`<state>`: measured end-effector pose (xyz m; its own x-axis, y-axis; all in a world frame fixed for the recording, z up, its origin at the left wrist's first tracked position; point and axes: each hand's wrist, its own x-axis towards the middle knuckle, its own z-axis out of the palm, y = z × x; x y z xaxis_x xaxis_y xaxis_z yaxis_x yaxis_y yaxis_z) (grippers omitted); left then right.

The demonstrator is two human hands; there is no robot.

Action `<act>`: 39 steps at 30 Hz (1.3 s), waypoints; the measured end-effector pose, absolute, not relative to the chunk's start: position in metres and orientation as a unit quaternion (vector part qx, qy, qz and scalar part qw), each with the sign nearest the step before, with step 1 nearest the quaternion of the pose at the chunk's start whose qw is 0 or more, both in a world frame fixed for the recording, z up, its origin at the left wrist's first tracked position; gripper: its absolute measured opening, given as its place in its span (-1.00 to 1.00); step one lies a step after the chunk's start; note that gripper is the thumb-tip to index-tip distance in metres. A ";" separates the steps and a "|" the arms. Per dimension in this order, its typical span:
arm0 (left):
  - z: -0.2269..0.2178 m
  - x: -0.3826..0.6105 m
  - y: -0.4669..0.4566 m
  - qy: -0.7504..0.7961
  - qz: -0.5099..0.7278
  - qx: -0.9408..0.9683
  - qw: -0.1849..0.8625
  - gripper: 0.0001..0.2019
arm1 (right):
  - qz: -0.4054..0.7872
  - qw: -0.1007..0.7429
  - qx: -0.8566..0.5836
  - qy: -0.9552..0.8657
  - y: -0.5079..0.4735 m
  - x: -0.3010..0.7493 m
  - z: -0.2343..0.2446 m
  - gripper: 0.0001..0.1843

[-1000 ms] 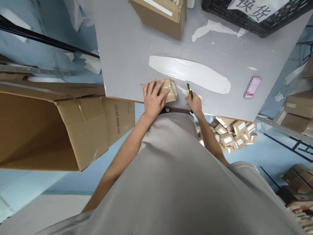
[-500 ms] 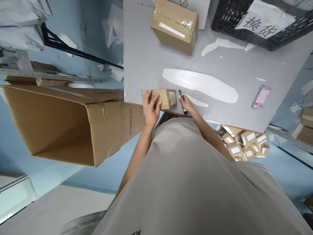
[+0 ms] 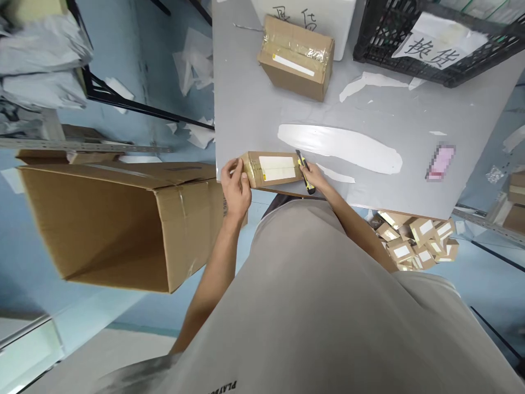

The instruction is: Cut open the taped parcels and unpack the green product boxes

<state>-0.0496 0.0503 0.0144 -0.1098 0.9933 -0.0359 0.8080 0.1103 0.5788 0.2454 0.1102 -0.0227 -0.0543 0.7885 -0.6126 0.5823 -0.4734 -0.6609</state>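
Note:
A small cardboard box (image 3: 254, 171), taped and with a white label on its upper face, lies at the table's near edge. My left hand (image 3: 235, 189) grips its left end, fingertips curled against the taped side. At the other end, my right hand (image 3: 315, 176) holds a yellow-and-black box cutter (image 3: 304, 174). The cutter's tip points away from me, right beside the box's right end. I cannot tell whether the blade touches the cardboard.
A larger taped carton (image 3: 297, 57) and a black crate (image 3: 404, 41) stand farther back on the grey table (image 3: 241, 109). White backing paper (image 3: 340, 148) lies beyond my hands. A big open carton (image 3: 184, 235) is at left; several small boxes (image 3: 414, 243) are piled lower right.
The small box has been turned so its labelled face is up. My left hand has moved from its top to its left end. The cutter stays in my right hand.

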 end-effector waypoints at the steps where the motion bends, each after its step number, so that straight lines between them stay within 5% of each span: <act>1: 0.013 -0.045 0.054 0.709 0.213 0.632 0.230 -0.32 | 0.528 0.081 -0.680 -0.502 0.107 0.255 -0.015 -0.66; 12: -0.044 0.081 0.065 0.571 0.191 0.604 0.522 -0.30 | 0.360 -0.029 -0.797 -0.484 0.046 0.387 0.068 -0.46; 18: -0.046 0.092 0.067 0.557 0.200 0.608 0.529 -0.23 | 0.289 -0.017 -0.760 -0.582 0.046 0.397 0.085 -0.37; 23: -0.057 0.093 0.066 0.524 0.239 0.610 0.544 -0.33 | 0.329 -0.128 -0.603 -0.715 0.074 0.355 0.095 -0.44; 29: -0.074 0.097 0.067 0.518 0.264 0.574 0.577 -0.24 | 0.289 -0.269 -0.515 -0.760 0.107 0.318 0.101 -0.50; 39: -0.073 0.102 0.063 0.527 0.303 0.523 0.597 -0.20 | 0.257 -0.315 -0.482 -0.776 0.125 0.302 0.101 -0.51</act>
